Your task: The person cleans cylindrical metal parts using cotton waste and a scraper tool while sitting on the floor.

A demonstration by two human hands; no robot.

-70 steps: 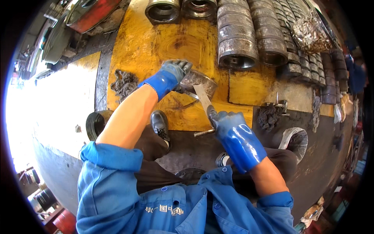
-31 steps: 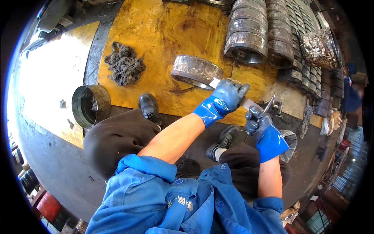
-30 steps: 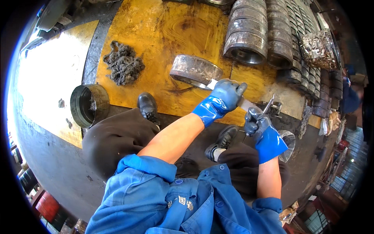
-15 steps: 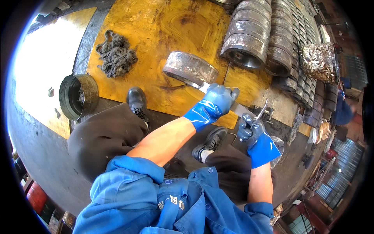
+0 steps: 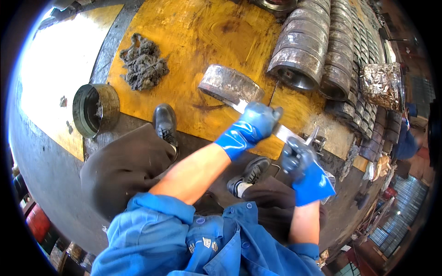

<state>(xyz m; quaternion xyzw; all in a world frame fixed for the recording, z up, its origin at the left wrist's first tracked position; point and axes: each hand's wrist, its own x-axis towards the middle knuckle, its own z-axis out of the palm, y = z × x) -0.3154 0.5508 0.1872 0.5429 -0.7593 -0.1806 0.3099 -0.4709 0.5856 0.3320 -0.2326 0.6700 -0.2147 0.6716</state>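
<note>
bright daylight, blown-out left glare, fisheye-bent edges.

Blue work jacket (sleeves rolled up), blue rubber gloves, dark trousers, black shoes.

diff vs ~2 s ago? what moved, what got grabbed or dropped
The left hand left the flat grey metal coil and now grips its pulled-out shiny strip. The right hand drew right, holding the strip's end. Nothing dropped. Coil, dark rag pile and stacked metal rings stay put.

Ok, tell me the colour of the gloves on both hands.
Blue on the left hand and right hand; head view.
</note>
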